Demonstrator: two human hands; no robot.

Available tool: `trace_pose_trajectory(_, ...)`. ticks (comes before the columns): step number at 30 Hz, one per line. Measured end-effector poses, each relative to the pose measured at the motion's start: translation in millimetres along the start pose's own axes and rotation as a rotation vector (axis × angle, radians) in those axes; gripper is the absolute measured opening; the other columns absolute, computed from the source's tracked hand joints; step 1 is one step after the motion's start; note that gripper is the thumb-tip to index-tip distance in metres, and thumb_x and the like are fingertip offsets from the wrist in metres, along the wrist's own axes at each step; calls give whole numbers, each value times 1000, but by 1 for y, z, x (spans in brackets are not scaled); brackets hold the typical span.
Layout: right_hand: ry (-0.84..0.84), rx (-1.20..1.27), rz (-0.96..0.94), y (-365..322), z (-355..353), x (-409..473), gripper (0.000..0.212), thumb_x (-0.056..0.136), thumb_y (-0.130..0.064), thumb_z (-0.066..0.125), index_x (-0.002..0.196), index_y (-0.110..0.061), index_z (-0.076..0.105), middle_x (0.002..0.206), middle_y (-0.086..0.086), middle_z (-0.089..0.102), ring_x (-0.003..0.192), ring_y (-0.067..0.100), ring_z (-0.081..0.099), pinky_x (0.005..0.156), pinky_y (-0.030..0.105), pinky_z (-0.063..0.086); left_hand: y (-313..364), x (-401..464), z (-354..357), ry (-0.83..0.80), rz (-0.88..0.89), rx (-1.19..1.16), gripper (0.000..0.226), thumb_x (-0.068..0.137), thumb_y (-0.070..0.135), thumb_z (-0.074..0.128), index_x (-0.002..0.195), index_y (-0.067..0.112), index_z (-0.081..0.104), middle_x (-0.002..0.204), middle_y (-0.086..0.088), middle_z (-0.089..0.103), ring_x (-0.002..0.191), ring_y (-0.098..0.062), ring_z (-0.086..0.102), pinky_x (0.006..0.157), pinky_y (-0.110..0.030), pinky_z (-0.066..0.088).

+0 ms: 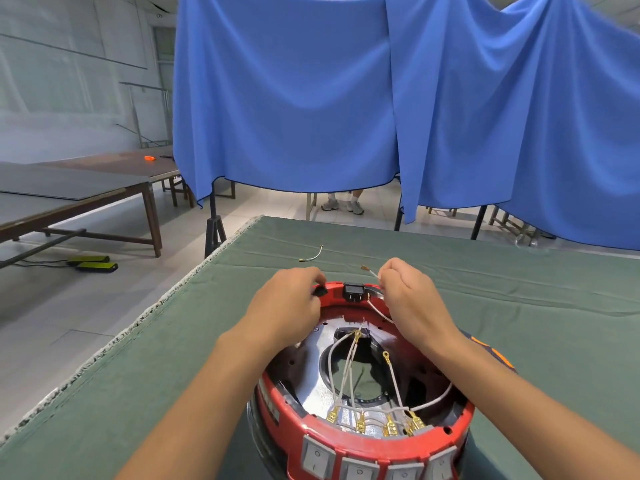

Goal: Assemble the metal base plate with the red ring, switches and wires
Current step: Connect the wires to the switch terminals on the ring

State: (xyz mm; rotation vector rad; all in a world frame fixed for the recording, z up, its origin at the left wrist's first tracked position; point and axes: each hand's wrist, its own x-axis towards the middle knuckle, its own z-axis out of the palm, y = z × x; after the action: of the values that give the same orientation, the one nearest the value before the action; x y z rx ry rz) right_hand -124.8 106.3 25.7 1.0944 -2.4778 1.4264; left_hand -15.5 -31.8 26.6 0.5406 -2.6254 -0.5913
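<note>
The red ring sits on the green table, around the shiny metal base plate. Several grey rocker switches line its near side, with gold terminals and white wires running inside. At the far rim sit a black socket and a small black part. My left hand pinches that small black part at the rim. My right hand holds a white wire with a brown terminal end, just right of the socket.
A loose short white wire lies on the green cloth beyond the ring. The table's left edge drops to the floor. Blue curtains hang behind; a person's feet show beneath. Wooden tables stand at the left.
</note>
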Motion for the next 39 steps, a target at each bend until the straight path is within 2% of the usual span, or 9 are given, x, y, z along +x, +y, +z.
trace_pose_trajectory(3,-36,-7,0,1,2,1,24,73,-36,29,64,-18,42,62,-4,48,66,19,44,65,40,39,7,-1,0,183,133,-102,31,88,10,51,114,19,65,114,5,65,113,-12,50,95,-27,38)
trace_pose_trajectory(6,-64,40,-13,3,4,0,21,73,-34,32,63,-18,42,56,-7,44,61,15,40,60,36,34,17,-2,-2,254,168,-340,20,88,12,59,103,17,71,93,8,70,91,-4,60,82,-16,45)
trace_pose_trajectory(12,-130,120,-48,4,6,-2,20,74,-31,35,65,-18,46,53,-11,44,55,7,38,56,29,29,21,-3,0,90,86,-641,16,85,5,62,76,14,70,68,-3,70,62,-11,62,61,-27,51)
trace_pose_trajectory(17,-166,195,-68,4,5,-4,19,84,-28,46,67,-21,50,45,-17,46,46,2,38,54,29,30,19,-1,1,40,-68,-837,14,88,5,61,75,5,68,59,-4,67,53,-17,60,49,-28,50)
trace_pose_trajectory(22,-164,54,-185,1,4,-7,17,89,-27,62,73,-23,58,54,-10,59,56,13,54,62,43,50,22,-3,-1,-30,-100,-886,20,90,7,59,77,-4,69,59,-9,66,50,-15,61,47,-24,50)
trace_pose_trajectory(32,-99,69,-201,-1,0,-10,23,90,-23,60,68,-23,64,48,-8,60,47,4,52,59,37,49,23,-4,-3,-72,-155,-1002,22,90,-2,49,80,0,68,64,-12,67,51,-18,59,47,-26,48)
trace_pose_trajectory(34,-96,25,-200,-1,0,-10,24,90,-24,60,66,-26,63,49,-10,60,50,5,53,61,39,51,21,-2,-1,16,-155,-967,23,88,-4,49,80,4,69,69,-10,68,57,-18,61,51,-28,50)
trace_pose_trajectory(36,-54,-20,-181,-2,0,-10,24,89,-26,59,64,-26,61,51,-10,59,55,12,55,64,41,51,15,2,2,163,-66,-626,22,87,3,53,91,14,71,91,-3,71,83,-16,64,73,-33,53)
trace_pose_trajectory(39,84,-52,-112,0,-3,-6,25,88,-26,57,63,-20,59,55,-4,61,64,22,58,69,44,50,10,2,9,38,73,-168,39,89,14,50,127,24,57,131,3,56,126,-12,44,106,-34,36)
